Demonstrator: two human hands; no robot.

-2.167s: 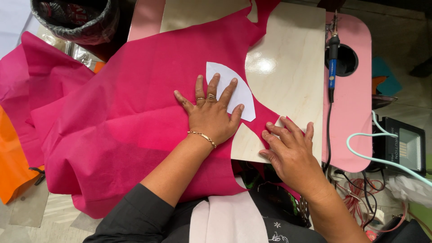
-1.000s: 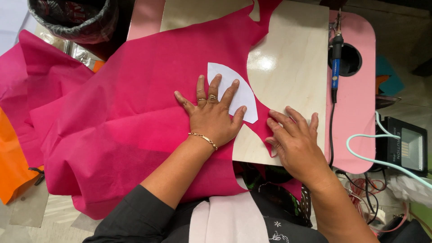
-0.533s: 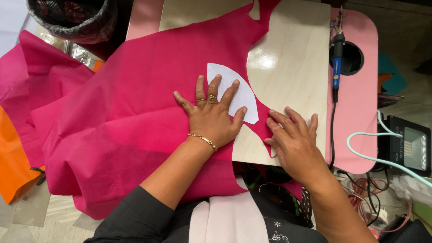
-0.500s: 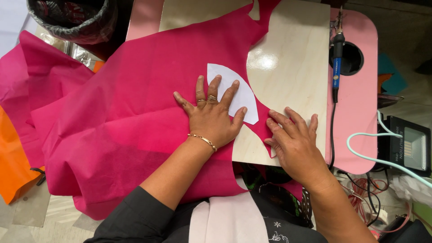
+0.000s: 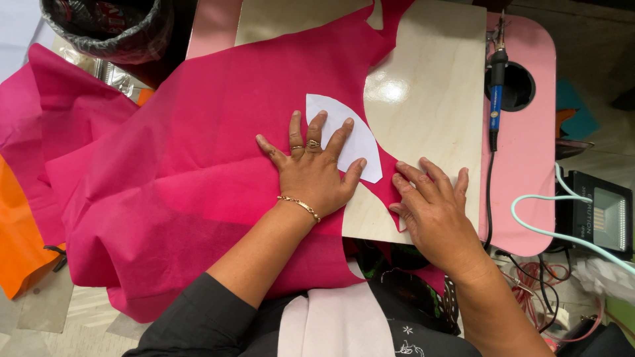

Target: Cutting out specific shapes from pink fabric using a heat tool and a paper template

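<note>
A large sheet of magenta fabric (image 5: 198, 152) lies spread over a pale wooden board (image 5: 430, 99) and hangs off to the left. A white curved paper template (image 5: 344, 122) rests on the fabric. My left hand (image 5: 311, 172) lies flat with fingers spread, pressing on the template's lower part and the fabric. My right hand (image 5: 430, 208) lies flat on the board's near right part, fingertips on a pointed tip of the fabric (image 5: 387, 192). Neither hand holds anything.
A pink table (image 5: 529, 172) carries the board. A blue-handled soldering-type tool (image 5: 495, 106) lies along its right side by a round hole, its black cord trailing down. A dark bin (image 5: 106, 26) stands top left, orange fabric (image 5: 16, 244) at left, a small lamp unit (image 5: 598, 215) at right.
My right hand has slid a little up and left along the board to the fabric's pointed tip. My left hand and the template have stayed in place.
</note>
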